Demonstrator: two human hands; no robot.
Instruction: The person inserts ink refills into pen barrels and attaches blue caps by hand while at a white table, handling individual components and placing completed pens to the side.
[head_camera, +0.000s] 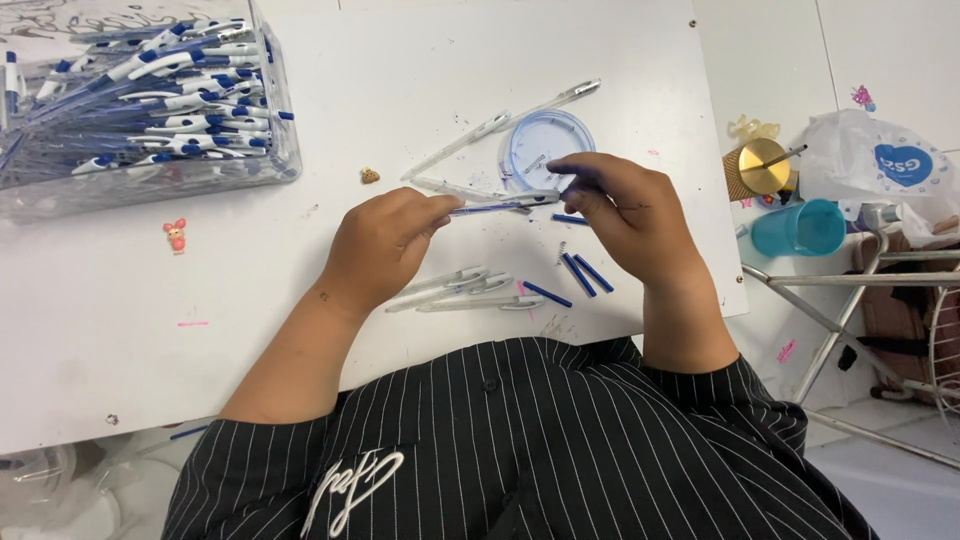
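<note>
My left hand (385, 245) pinches the blue refill end of a clear pen barrel (500, 202) above the white table (200, 300). My right hand (625, 215) grips the same barrel's other end by the fingertips. Just below the hands lie several clear pen barrels (455, 290) and several loose blue refills (580, 273), with a small spring (562, 250) among them. Behind the hands sits a round clear lid (545, 140) holding small parts, with two more clear pens (500, 125) beside it.
A clear plastic box (140, 100) full of white-and-blue pens stands at the far left. Off the table's right edge are a gold cup (757, 168), a teal cup (800, 228), a white bag (880, 160) and a metal rack (860, 290). A small sticker (176, 235) lies at left.
</note>
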